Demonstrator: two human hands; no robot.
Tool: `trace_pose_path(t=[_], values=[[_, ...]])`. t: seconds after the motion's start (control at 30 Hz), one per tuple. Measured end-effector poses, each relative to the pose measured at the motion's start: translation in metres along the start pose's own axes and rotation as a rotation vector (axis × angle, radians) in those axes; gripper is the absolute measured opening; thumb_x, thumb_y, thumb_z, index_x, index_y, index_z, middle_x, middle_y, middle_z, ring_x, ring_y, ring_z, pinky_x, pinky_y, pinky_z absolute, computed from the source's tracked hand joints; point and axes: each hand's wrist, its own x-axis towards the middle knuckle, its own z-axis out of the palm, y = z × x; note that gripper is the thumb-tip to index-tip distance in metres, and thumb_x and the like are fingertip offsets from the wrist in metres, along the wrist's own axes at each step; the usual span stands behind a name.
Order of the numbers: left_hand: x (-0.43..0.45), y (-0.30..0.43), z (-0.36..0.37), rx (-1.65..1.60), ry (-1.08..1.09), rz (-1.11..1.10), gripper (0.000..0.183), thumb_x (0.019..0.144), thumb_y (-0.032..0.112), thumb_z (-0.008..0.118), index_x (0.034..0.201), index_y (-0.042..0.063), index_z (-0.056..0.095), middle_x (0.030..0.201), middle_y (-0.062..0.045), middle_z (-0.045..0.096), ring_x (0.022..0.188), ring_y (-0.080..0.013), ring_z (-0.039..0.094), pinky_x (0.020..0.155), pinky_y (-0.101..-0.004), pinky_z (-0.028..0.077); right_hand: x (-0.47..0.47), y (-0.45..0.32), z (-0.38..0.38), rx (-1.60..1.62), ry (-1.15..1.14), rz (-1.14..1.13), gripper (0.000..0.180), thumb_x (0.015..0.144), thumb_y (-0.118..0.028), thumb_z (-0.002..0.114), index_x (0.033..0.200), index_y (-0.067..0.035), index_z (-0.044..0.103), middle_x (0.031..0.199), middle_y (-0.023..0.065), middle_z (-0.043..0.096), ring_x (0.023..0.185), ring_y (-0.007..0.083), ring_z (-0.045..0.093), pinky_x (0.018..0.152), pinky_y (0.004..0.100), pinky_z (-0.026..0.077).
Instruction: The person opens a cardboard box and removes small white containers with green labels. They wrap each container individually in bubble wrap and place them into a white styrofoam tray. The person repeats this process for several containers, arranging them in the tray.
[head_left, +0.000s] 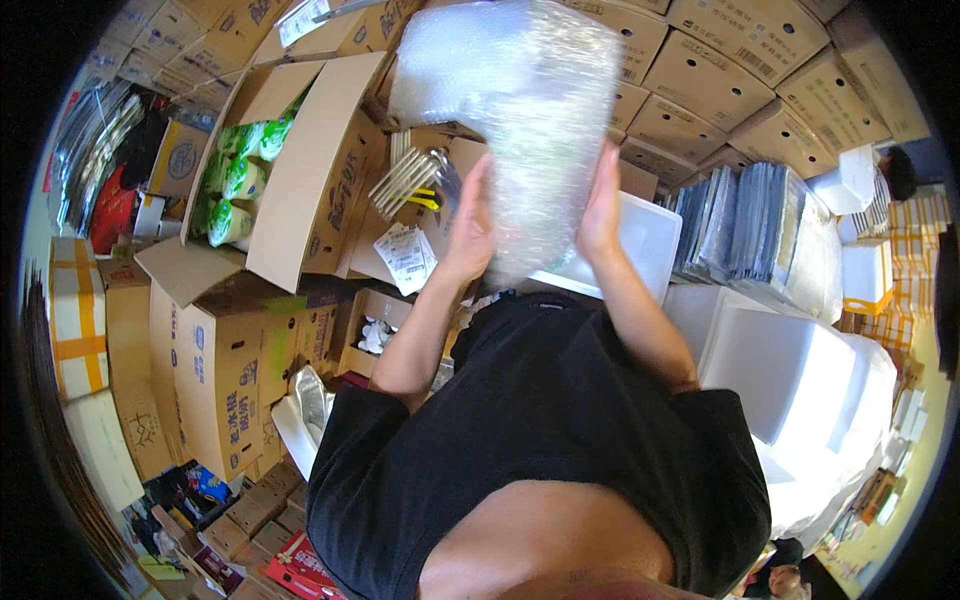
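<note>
A blurred bundle of clear bubble wrap (551, 150) is held up between my two hands, with something pale and greenish faintly showing through it. My left hand (474, 225) presses its left side and my right hand (602, 202) its right side. Partly behind the bundle and my right arm is a white foam box (645, 232). To the left lie printed paper labels (407, 257), a yellow-and-black tool (424, 198) and several thin metallic rods (405, 180). An opened cardboard box (274, 172) farther left holds green-lidded white tubs (244, 178).
Stacked cardboard cartons (709, 82) rise at the back. Silvery flat insulated bags (757, 225) stand at the right, above large white foam boxes (780, 367). A big carton (225, 375) stands at the lower left. Part of another person (784, 581) shows at the bottom right.
</note>
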Motion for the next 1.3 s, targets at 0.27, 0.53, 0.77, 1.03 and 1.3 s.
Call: trace_pose_path(t=[0.27, 0.53, 0.77, 1.03, 1.3], values=[[0.000, -0.011, 0.031, 0.204, 0.003, -0.531, 0.095, 0.067, 0.022, 0.090, 0.144, 0.002, 0.037, 0.135, -0.010, 0.054, 0.123, -0.0221, 0.054, 0.108, -0.0376, 0.040, -0.049, 0.028, -0.017, -0.345, -0.193, -0.344, 0.071, 0.092, -0.036, 0.066, 0.142, 0.003, 0.035, 0.131, 0.0162, 0.052, 0.124, 0.0231, 0.049, 0.105, 0.0374, 0.038], [-0.004, -0.003, 0.046, -0.006, 0.179, -0.693, 0.074, 0.083, 0.001, 0.072, 0.145, 0.004, 0.031, 0.136, -0.013, 0.051, 0.129, -0.0270, 0.050, 0.107, -0.0424, 0.044, -0.050, 0.018, -0.056, -0.161, -0.109, 0.065, 0.048, 0.080, -0.006, 0.070, 0.122, 0.004, 0.050, 0.107, 0.0136, 0.064, 0.098, 0.0228, 0.064, 0.087, 0.0359, 0.053], [0.003, -0.055, 0.004, -0.112, 0.447, -0.803, 0.035, 0.086, 0.009, 0.064, 0.117, -0.003, 0.056, 0.113, -0.012, 0.063, 0.108, -0.0246, 0.060, 0.097, -0.0405, 0.047, -0.030, 0.036, -0.096, 0.100, 0.146, 0.418, 0.030, 0.077, -0.007, 0.058, 0.104, 0.006, 0.061, 0.098, 0.0168, 0.066, 0.089, 0.0287, 0.066, 0.082, 0.0395, 0.056], [0.041, -0.024, -0.009, -0.163, -0.338, -0.690, 0.055, 0.100, 0.035, 0.041, 0.065, -0.002, 0.062, 0.096, -0.010, 0.059, 0.106, -0.0278, 0.054, 0.101, -0.0382, 0.037, -0.027, 0.040, -0.124, 0.573, -0.410, 0.345, 0.046, 0.083, -0.032, 0.056, 0.113, 0.003, 0.059, 0.120, 0.0212, 0.059, 0.117, 0.0361, 0.056, 0.104, 0.0497, 0.043], [0.049, -0.036, 0.019, 1.248, -0.729, -0.209, 0.047, 0.074, 0.029, 0.085, 0.084, 0.004, 0.046, 0.085, -0.009, 0.045, 0.078, -0.0247, 0.051, 0.069, -0.0330, 0.043, -0.040, 0.064, -0.133, -0.002, -0.096, 0.490, 0.049, 0.097, -0.032, 0.061, 0.133, -0.002, 0.047, 0.122, 0.0139, 0.060, 0.115, 0.0241, 0.059, 0.096, 0.0401, 0.050]])
